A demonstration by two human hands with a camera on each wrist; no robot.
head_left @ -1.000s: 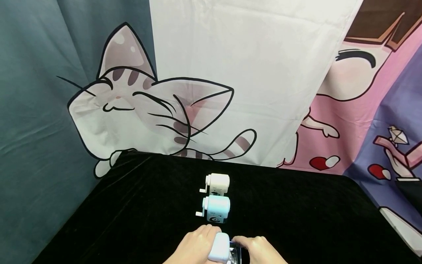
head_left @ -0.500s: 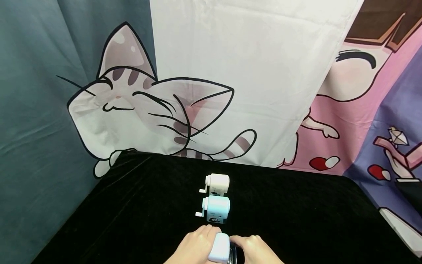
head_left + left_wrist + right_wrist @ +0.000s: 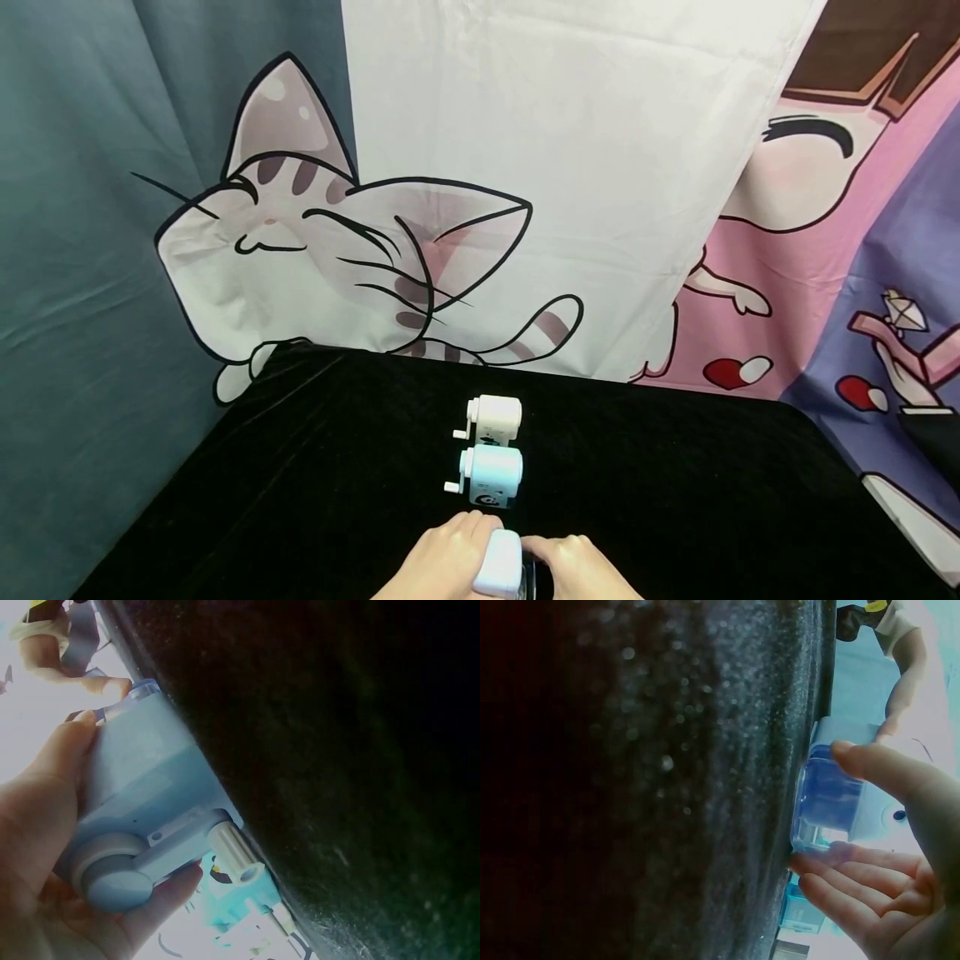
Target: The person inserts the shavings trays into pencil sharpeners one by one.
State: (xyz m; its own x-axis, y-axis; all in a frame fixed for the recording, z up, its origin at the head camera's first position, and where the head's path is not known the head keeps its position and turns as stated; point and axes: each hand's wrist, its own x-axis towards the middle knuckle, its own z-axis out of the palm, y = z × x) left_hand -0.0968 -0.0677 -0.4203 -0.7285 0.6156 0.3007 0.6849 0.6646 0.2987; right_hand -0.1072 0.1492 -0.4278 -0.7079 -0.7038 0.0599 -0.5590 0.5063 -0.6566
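A pale blue crank pencil sharpener [image 3: 500,562] lies at the bottom of the head view, its crank [image 3: 236,851] showing in the left wrist view. My left hand [image 3: 442,554] grips its body, with thumb on one side and fingers on the other. At the opposite end sits a clear bluish shavings drawer [image 3: 829,799]. Thumb and fingers of my right hand [image 3: 581,568] pinch this drawer from two sides. Much of the drawer is hidden by the right hand in the head view.
Just beyond the hands stands a turquoise crank sharpener [image 3: 497,475], with a white crank sharpener [image 3: 498,417] behind it. Black velvety cloth [image 3: 675,483] covers the table. A printed cartoon curtain [image 3: 600,167] hangs along the back.
My right hand has shifted slightly left toward the sharpener body, and less of the clear drawer shows between them. The left hand and the standing sharpeners have stayed put.
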